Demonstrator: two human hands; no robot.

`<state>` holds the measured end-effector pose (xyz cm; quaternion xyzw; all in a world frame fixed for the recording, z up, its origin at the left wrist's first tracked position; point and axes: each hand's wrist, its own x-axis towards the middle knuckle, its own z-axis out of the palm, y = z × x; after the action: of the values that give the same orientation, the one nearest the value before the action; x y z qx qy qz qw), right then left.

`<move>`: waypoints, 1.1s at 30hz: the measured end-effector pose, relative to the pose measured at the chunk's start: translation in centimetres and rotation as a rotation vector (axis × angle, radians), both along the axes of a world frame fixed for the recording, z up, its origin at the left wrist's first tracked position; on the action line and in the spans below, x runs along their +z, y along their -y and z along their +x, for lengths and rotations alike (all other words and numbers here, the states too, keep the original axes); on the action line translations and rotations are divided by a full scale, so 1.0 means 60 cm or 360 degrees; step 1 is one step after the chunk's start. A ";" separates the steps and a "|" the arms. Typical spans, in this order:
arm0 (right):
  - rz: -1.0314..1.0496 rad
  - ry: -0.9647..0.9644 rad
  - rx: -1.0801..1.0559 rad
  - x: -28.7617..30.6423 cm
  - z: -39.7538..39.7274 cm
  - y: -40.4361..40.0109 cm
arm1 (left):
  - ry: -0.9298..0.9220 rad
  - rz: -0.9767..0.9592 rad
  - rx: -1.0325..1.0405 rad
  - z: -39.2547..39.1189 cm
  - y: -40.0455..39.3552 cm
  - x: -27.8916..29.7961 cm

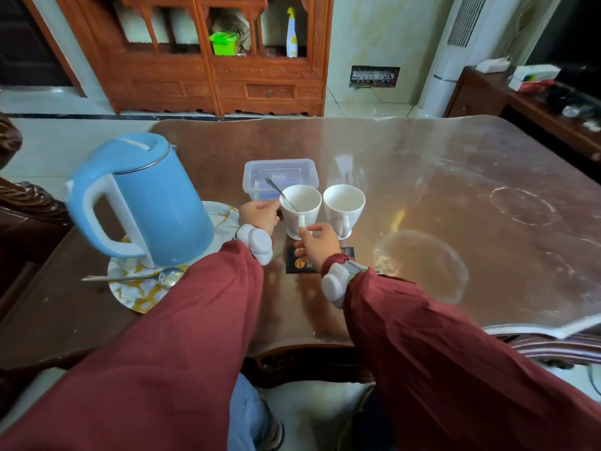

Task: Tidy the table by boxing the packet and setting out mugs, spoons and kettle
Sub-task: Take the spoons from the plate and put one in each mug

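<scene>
Head cam | left hand point(260, 213) pinching thin metal spoon point(281, 194) in white ceramic mug point(300, 208) | right hand point(317, 244) gripping its handle | dark packet point(300, 263) underneath, print unreadable

The dark packet point(304, 263) lies half hidden under the right hand point(317, 244) — print unreadable.

Left of centre a blue kettle point(143, 200) stands upright on a marbled plate, a spoon point(133, 277) lying across the plate's near rim. At centre, two white mugs point(300, 209) point(343, 208) side by side — the left holds a second spoon point(282, 194). A clear lidded box point(279, 174) sits behind them; a dark packet point(300, 260) lies flat below them.
</scene>
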<state>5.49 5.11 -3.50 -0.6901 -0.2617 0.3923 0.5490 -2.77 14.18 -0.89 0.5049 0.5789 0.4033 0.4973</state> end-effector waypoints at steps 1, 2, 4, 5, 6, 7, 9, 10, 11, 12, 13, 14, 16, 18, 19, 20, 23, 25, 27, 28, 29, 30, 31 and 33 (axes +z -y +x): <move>0.0003 -0.0001 -0.0046 -0.001 -0.006 0.002 | -0.0003 -0.0002 0.0011 -0.008 0.004 -0.004; -0.0007 0.0028 -0.0067 -0.004 -0.005 0.003 | -0.0018 -0.0012 0.0009 -0.011 0.007 -0.010; -0.0069 0.0179 -0.0001 -0.007 -0.014 0.005 | -0.0010 -0.0023 0.0012 -0.027 0.014 -0.016; -0.0096 0.0258 0.0045 -0.006 -0.021 0.007 | 0.0016 -0.0032 0.0014 -0.036 0.017 -0.018; -0.0119 0.0324 0.0077 -0.005 -0.030 0.008 | 0.0039 -0.0035 0.0010 -0.046 0.020 -0.019; -0.0127 0.0363 0.0102 -0.003 -0.039 0.009 | 0.0056 -0.0047 -0.0005 -0.056 0.024 -0.018; -0.0147 0.0416 0.0147 -0.003 -0.055 0.009 | 0.0084 -0.0054 -0.0033 -0.076 0.032 -0.019; -0.0154 0.0438 0.0172 -0.003 -0.065 0.008 | 0.0077 -0.0044 -0.0030 -0.090 0.035 -0.019; -0.0161 0.0445 0.0196 -0.003 -0.076 0.007 | 0.0043 -0.0019 -0.0013 -0.104 0.039 -0.020; -0.0167 0.0438 0.0226 -0.004 -0.089 0.007 | -0.0009 0.0006 0.0009 -0.123 0.040 -0.022; -0.0186 0.0408 0.0246 -0.005 -0.100 0.007 | -0.0033 0.0016 0.0033 -0.139 0.040 -0.026; -0.0205 0.0351 0.0259 -0.008 -0.110 0.007 | -0.0009 0.0001 0.0053 -0.155 0.039 -0.031; -0.0261 0.0241 0.0293 -0.013 -0.135 0.005 | 0.0067 -0.0035 0.0107 -0.191 0.036 -0.045; -0.0293 0.0228 0.0307 -0.021 -0.146 0.003 | 0.0153 -0.0081 0.0104 -0.212 0.035 -0.058; -0.0304 0.0235 0.0330 -0.025 -0.157 0.001 | 0.0216 -0.0110 0.0114 -0.229 0.033 -0.065; -0.0321 0.0244 0.0359 -0.030 -0.170 -0.001 | 0.0281 -0.0143 0.0137 -0.248 0.032 -0.072; -0.0404 0.0198 0.0473 -0.040 -0.199 -0.005 | 0.0420 -0.0181 0.0233 -0.290 0.022 -0.091; -0.0471 0.0065 0.0479 -0.043 -0.213 -0.007 | 0.0458 -0.0191 0.0287 -0.309 0.019 -0.096; -0.0572 -0.0006 0.0508 -0.045 -0.233 -0.009 | 0.0439 -0.0164 0.0331 -0.331 0.013 -0.100; -0.0629 -0.0021 0.0543 -0.047 -0.240 -0.010 | 0.0400 -0.0165 0.0351 -0.341 0.011 -0.101; -0.0683 -0.0030 0.0586 -0.047 -0.246 -0.011 | 0.0368 -0.0171 0.0373 -0.349 0.010 -0.102; -0.0728 -0.0035 0.0628 -0.048 -0.252 -0.011 | 0.0337 -0.0166 0.0392 -0.357 0.009 -0.102; -0.0757 -0.0041 0.0652 -0.047 -0.255 -0.011 | 0.0301 -0.0143 0.0403 -0.364 0.009 -0.101; -0.0765 -0.0084 0.0643 -0.045 -0.259 -0.013 | 0.0217 -0.0090 0.0430 -0.378 0.011 -0.100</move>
<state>-10.07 5.92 -6.20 -0.7237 -0.2790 0.5618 0.2877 -25.42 13.49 -6.92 0.3796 0.6175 0.4834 0.4908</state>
